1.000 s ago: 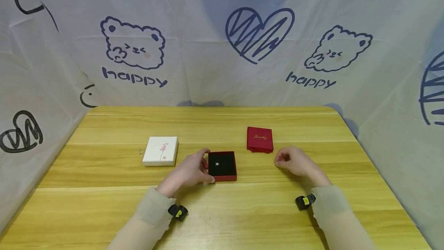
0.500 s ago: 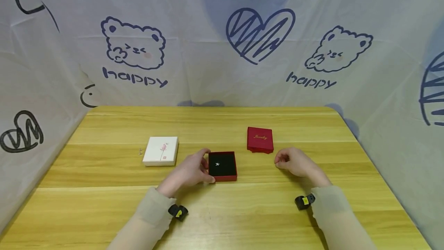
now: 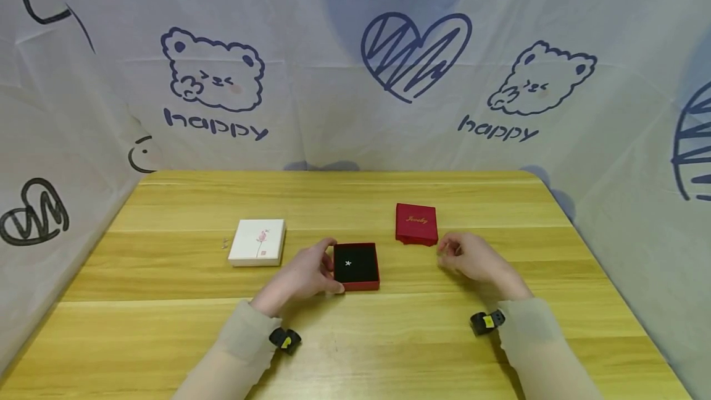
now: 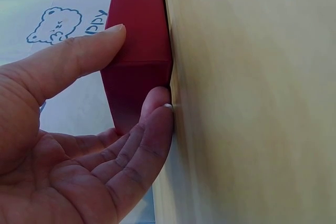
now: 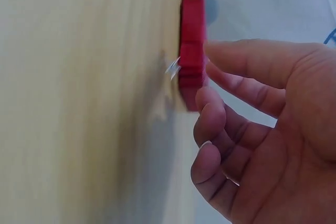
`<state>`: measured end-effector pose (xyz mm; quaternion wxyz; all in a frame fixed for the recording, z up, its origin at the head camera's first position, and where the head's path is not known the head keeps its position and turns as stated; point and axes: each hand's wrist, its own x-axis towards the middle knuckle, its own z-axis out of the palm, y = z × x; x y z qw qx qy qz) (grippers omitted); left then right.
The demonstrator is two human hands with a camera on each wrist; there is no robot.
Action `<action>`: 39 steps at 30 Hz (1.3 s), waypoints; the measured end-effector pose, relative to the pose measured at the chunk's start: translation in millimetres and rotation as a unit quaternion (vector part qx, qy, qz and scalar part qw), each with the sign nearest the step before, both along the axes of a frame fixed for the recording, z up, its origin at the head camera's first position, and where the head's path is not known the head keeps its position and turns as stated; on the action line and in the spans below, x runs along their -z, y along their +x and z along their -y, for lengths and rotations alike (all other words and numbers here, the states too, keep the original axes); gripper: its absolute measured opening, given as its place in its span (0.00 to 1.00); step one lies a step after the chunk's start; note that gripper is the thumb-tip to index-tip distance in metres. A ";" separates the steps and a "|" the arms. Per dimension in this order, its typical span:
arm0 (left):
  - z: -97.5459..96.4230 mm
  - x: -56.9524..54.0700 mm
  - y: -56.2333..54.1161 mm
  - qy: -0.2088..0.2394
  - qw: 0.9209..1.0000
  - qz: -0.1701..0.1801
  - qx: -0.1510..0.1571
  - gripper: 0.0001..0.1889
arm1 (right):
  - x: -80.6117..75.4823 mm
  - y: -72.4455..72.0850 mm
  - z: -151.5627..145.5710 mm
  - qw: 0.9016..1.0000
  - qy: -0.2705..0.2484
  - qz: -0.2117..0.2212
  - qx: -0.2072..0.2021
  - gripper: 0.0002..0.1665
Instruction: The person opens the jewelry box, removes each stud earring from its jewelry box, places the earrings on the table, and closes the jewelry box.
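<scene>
My left hand [image 3: 302,271] grips the left side of an open red jewelry box [image 3: 357,287], thumb at the front wall and fingers round the side. The box stands on the table; a small silvery star-shaped piece [image 3: 348,263] sits on its black padding. To the right, my right hand [image 3: 469,257] hovers near the table with loosely curled fingers. In the right wrist view its thumb [image 5: 236,56] and fingers stand apart. A small blurred shiny thing [image 5: 172,69] shows beyond them, by the red lid [image 5: 192,22], which lies behind this hand.
A white box [image 3: 257,242] with a pink flower print stands on the left of the wooden table [image 3: 355,350]. Beside it lie tiny silvery pieces [image 3: 224,243]. A printed cloth [image 3: 328,110] hangs behind the table.
My right hand has shifted slightly left and away from me, and its thumb and forefinger have parted. My left hand and the red box have stayed still.
</scene>
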<state>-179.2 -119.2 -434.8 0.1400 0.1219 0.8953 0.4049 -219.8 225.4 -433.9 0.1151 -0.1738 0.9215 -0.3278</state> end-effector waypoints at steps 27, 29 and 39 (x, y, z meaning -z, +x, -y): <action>0.2 0.9 -0.3 -0.001 1.000 0.003 -0.002 0.45 | -8.8 10.5 120.1 0.995 0.002 -0.068 -0.069 0.09; 0.5 0.9 -0.6 -0.004 1.000 0.003 -0.001 0.46 | -7.3 10.8 125.1 0.996 0.003 -0.061 -0.069 0.09; 0.6 1.2 -1.7 -0.006 1.000 0.009 0.000 0.46 | -2.3 8.3 138.2 0.995 0.010 -0.053 -0.087 0.10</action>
